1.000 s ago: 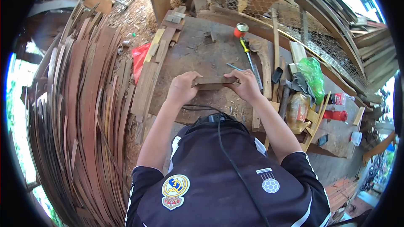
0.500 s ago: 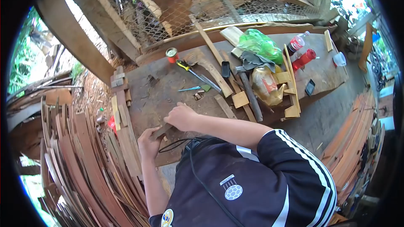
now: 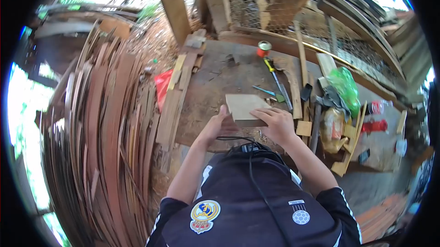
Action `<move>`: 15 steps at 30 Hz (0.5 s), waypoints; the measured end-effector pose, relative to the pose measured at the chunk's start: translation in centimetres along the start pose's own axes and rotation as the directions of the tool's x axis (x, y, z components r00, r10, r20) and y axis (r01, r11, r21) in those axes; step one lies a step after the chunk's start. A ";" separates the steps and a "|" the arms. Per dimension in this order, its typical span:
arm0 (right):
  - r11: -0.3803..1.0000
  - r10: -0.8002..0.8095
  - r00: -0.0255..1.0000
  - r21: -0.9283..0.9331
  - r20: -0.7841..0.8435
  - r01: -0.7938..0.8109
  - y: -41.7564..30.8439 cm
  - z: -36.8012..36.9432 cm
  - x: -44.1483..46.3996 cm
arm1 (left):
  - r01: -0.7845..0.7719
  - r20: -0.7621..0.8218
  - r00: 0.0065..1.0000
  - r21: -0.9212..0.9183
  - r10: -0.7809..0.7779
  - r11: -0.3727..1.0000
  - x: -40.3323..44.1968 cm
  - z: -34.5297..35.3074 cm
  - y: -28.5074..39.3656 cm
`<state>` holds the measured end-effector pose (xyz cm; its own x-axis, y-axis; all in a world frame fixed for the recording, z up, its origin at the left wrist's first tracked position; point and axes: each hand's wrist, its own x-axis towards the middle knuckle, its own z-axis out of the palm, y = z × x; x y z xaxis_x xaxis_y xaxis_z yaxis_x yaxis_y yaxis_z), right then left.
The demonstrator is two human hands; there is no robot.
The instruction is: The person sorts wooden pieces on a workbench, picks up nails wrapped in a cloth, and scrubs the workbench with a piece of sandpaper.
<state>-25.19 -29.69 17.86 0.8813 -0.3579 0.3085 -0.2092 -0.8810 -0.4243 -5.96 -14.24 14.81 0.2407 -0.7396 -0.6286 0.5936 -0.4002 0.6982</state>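
A small flat wooden board [image 3: 242, 105], pale on its upper face with a darker near edge, is tilted up between my hands above the workbench [image 3: 206, 82]. My right hand [image 3: 277, 124] grips its right side, fingers lying over the face. At the lower left corner is my left hand [image 3: 217, 125], thumb raised along the edge; its fingers are blurred and partly hidden. Just beyond the board lie a thin blue-green tool [image 3: 264, 90], a yellow-handled screwdriver [image 3: 269, 65] and a metal ruler [image 3: 285, 95].
A red can [image 3: 263, 50] stands at the back. To the right are a green plastic bag [image 3: 343, 89], a yellowish bag [image 3: 333, 128], red bottles [image 3: 375, 126] and wood offcuts [image 3: 304, 128]. Stacked planks [image 3: 110, 123] fill the left side. Wire mesh [image 3: 291, 18] runs behind the bench.
My view has swung left. The board, earlier seen nearly edge-on and low, now shows its pale face. My right hand has shifted from beyond the board to its right side.
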 end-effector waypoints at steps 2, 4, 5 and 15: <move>0.990 -0.130 0.990 -0.053 -0.047 0.127 -1.4 -0.5 1.4 | -0.117 0.077 0.986 -0.334 0.150 0.935 -0.8 1.3 0.8; 0.961 -0.267 0.961 -0.087 -0.072 0.261 -2.7 -0.4 2.9 | -0.205 0.047 0.969 -0.400 0.244 0.893 -0.5 -0.3 0.6; 0.938 -0.340 0.938 -0.095 -0.073 0.333 -3.4 -0.3 3.7 | -0.250 0.032 0.956 -0.430 0.292 0.867 -0.4 -1.3 0.5; 0.948 -0.272 0.962 0.174 0.005 0.267 -3.2 1.2 6.1 | -0.198 -0.384 0.889 0.170 0.250 0.965 -4.4 -24.3 -1.0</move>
<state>-18.61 -28.69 20.06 0.9073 -0.1029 0.4077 0.1110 -0.8766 -0.4682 10.99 2.57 8.58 0.6570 -0.5497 -0.5159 0.3952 -0.3317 0.8566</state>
